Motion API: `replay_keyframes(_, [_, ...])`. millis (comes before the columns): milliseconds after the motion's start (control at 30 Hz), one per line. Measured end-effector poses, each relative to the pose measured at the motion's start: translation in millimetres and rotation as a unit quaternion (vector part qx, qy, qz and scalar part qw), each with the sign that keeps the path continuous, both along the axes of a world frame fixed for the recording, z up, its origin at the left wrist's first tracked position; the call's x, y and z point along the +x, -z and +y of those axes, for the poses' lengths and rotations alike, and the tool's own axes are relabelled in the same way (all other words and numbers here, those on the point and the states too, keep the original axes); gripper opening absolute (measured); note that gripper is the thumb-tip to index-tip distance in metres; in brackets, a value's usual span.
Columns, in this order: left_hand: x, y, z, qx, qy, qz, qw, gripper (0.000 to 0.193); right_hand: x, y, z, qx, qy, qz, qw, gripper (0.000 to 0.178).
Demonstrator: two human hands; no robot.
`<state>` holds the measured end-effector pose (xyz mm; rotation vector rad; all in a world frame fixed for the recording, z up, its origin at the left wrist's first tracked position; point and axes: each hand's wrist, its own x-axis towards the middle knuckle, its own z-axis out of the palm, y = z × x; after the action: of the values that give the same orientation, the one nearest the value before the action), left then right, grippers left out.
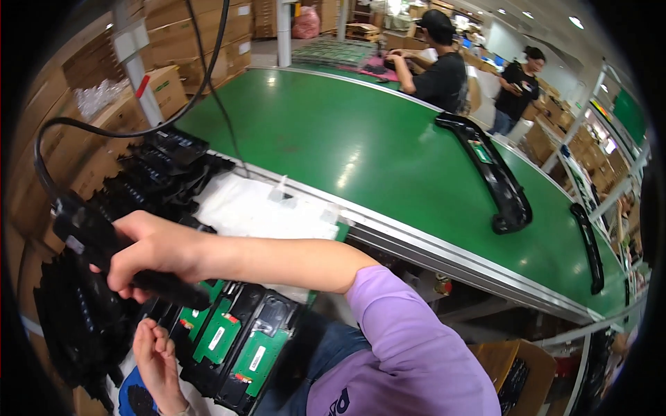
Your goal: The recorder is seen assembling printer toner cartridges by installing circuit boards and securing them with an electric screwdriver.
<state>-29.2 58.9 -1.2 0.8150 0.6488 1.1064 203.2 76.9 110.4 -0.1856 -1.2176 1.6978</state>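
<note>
My right hand (156, 253) reaches across to the left, its fingers wrapped round a black corded electric screwdriver (173, 290). The tool slants down over long black plastic housings (232, 350) that lie side by side in front of me. Green circuit boards (258, 359) with white labels and small red-and-white parts sit in these housings. Below the tool is my left hand (158, 357), palm turned up and fingers curled together beside the nearest housings. Whatever its fingers hold, if anything, cannot be made out. The tool's tip does not show clearly against the dark housings.
Black parts (76, 312) are piled along the left. A white sheet (260, 208) lies beside a green conveyor belt (312, 132), which carries curved black housings (489, 173). The tool's black cable (125, 130) loops overhead. Two people stand beyond the belt; cartons (198, 35) stack behind.
</note>
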Motion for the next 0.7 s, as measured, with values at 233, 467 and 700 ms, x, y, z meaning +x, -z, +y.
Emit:
replay_keyframes(233, [13.8,0.7,-26.0,-0.029,0.025,0.074,0.996,0.022,-25.8,-9.6,6.9,0.047,0.083,0.058,0.994,0.035])
replay_keyframes(467, [5.6,-6.6,-32.5,-0.005,0.026,0.09,0.996,0.017,-30.4,17.3,23.5,0.114,0.014,0.148,0.982,0.033])
replay_keyframes(700, [4.8,1.0,-30.0,-0.003,0.003,0.084,0.996,0.016,-41.0,22.9,20.7,0.057,0.01,0.153,0.986,0.029])
